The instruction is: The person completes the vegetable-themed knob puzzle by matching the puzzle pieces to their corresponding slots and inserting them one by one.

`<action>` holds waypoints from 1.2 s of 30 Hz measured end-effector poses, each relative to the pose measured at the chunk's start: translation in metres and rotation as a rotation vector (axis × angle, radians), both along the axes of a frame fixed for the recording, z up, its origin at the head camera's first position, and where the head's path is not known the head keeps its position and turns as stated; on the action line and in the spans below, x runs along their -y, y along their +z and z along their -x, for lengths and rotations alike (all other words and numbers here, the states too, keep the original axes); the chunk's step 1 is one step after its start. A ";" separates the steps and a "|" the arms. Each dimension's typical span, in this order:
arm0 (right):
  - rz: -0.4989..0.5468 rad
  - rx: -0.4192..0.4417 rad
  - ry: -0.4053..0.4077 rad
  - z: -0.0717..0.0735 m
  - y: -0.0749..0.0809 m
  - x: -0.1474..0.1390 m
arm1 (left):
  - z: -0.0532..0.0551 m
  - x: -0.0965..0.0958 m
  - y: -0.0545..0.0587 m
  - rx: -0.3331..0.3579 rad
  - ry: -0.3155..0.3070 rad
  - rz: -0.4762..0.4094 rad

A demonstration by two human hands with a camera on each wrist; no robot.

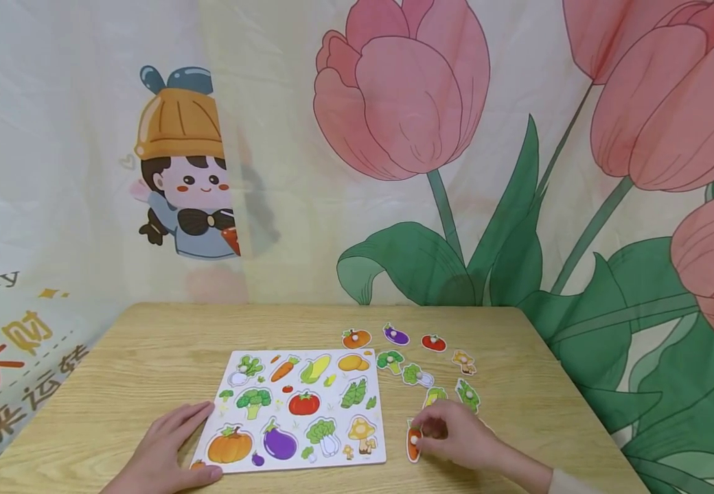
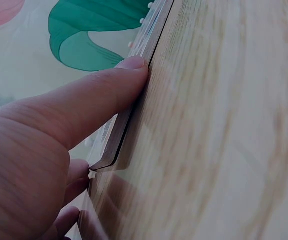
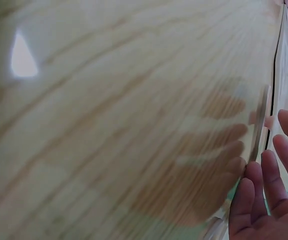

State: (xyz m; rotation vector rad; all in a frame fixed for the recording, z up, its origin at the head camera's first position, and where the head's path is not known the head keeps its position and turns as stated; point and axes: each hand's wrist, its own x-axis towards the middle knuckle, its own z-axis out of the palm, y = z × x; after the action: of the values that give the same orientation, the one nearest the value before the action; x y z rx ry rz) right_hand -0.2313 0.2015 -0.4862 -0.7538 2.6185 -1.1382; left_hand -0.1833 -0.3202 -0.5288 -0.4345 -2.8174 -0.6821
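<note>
A white vegetable puzzle board [image 1: 277, 403] with printed vegetables lies flat on the table. My left hand [image 1: 162, 446] rests at its near left corner, fingers along the left side. In the left wrist view the thumb [image 2: 106, 95] presses the board's edge [image 2: 115, 142]. My right hand [image 1: 458, 436] is over a carrot puzzle piece [image 1: 414, 449] right of the board. The right wrist view shows that piece [image 3: 260, 127] edge-on, its knob [image 3: 269, 122] by the spread thumb and forefinger. Partly behind the right hand is a corn piece [image 1: 436, 395].
Several knobbed pieces lie around the board's right side: pumpkin [image 1: 357, 338], eggplant [image 1: 397, 335], tomato [image 1: 434, 343], mushroom [image 1: 464, 361], broccoli [image 1: 389, 361], cabbage [image 1: 417, 374] and a green vegetable [image 1: 467, 396]. The wooden table [image 1: 85, 405] meets a printed curtain [image 1: 289, 137] behind.
</note>
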 end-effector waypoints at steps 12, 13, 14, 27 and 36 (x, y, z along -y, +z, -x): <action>-0.002 -0.105 0.052 -0.002 -0.004 0.002 | -0.001 0.000 0.000 0.031 0.009 -0.003; -0.004 -0.104 0.050 -0.002 -0.004 0.002 | -0.001 0.000 0.000 0.033 0.010 -0.003; -0.007 -0.102 0.047 -0.002 -0.004 0.003 | 0.000 0.000 0.000 0.042 0.012 -0.006; -0.030 -0.075 0.012 -0.001 -0.002 0.004 | 0.000 0.000 0.001 0.043 0.007 -0.020; -0.027 -0.104 -0.021 0.006 0.008 0.013 | 0.001 0.001 -0.001 0.035 0.007 -0.017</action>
State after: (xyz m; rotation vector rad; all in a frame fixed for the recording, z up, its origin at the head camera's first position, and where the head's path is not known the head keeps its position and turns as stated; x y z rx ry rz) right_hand -0.2369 0.1884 -0.4785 -0.8032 2.7269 -1.0951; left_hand -0.1841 -0.3210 -0.5294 -0.4140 -2.8421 -0.7191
